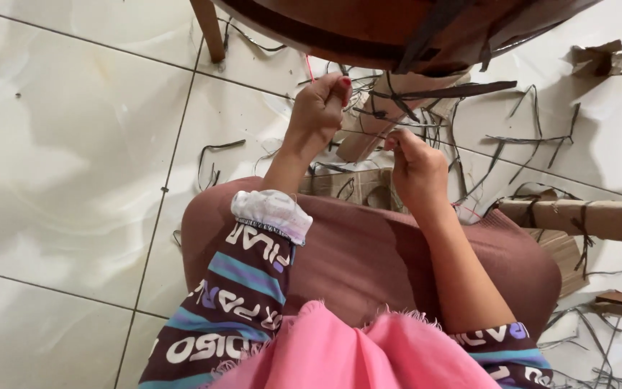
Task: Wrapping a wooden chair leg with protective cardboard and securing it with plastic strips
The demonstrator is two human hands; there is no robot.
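My left hand (319, 106) is raised in a fist under the brown wooden chair seat (368, 25), closed on a thin dark strand that runs toward the chair. My right hand (415, 166) sits lower and to the right, with its fingers pinched on the same dark strand (368, 133). Between and beyond the hands, a chair leg (390, 108) wrapped in brown paper shows through a tangle of dark strips. My knees, in a reddish-brown garment (368, 252), lie below both hands.
Dark strips (534, 137) lie scattered over the white tiled floor (66, 144) to the right. A paper-wrapped leg (577, 216) lies on the floor at right, with cardboard pieces (602, 57) beyond. A second chair leg (208, 29) stands at top left.
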